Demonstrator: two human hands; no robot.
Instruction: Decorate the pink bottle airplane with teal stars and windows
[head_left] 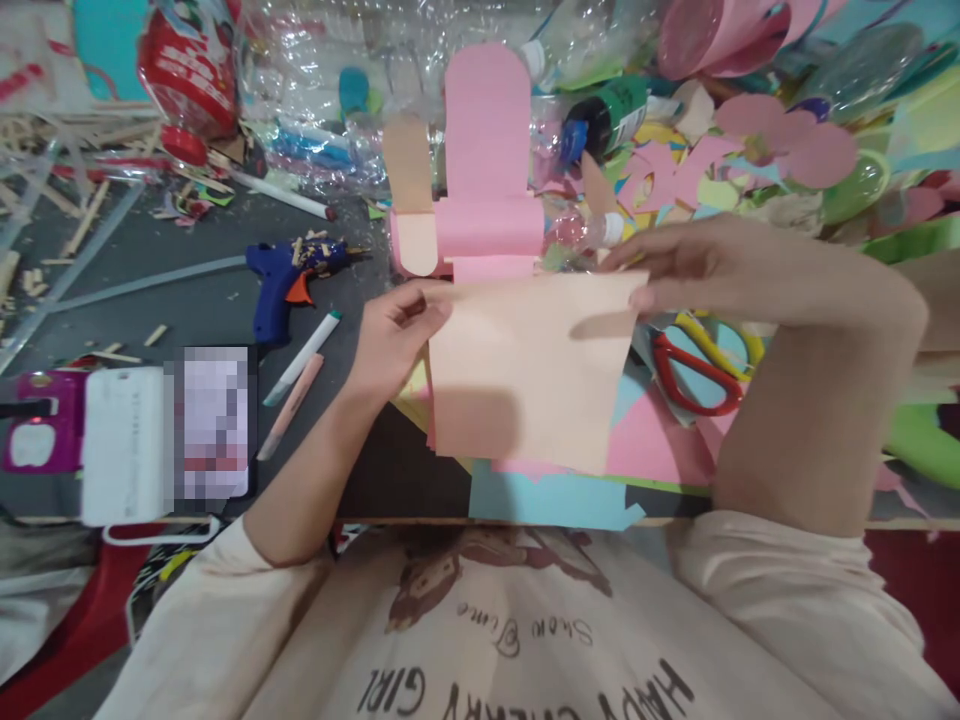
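Observation:
A peach sheet of paper (525,370) is held up by its two upper corners in front of me. My left hand (401,335) pinches its left corner between thumb and fingers. At the right corner, my right hand (675,265) grips the edge, thumb on the near side, with some fingertips hidden behind the sheet. Just beyond the paper lies a pink paper piece with a rounded top (487,125) and a rolled band (489,227). A peach rounded strip (417,243) sits at its left side.
A blue glue gun (274,280), two markers (304,355) and a phone (216,420) lie left. Red-handled scissors (694,378) rest by my right forearm. Plastic bottles (191,80) and paper scraps (675,180) crowd the far side. Coloured sheets (555,495) lie underneath.

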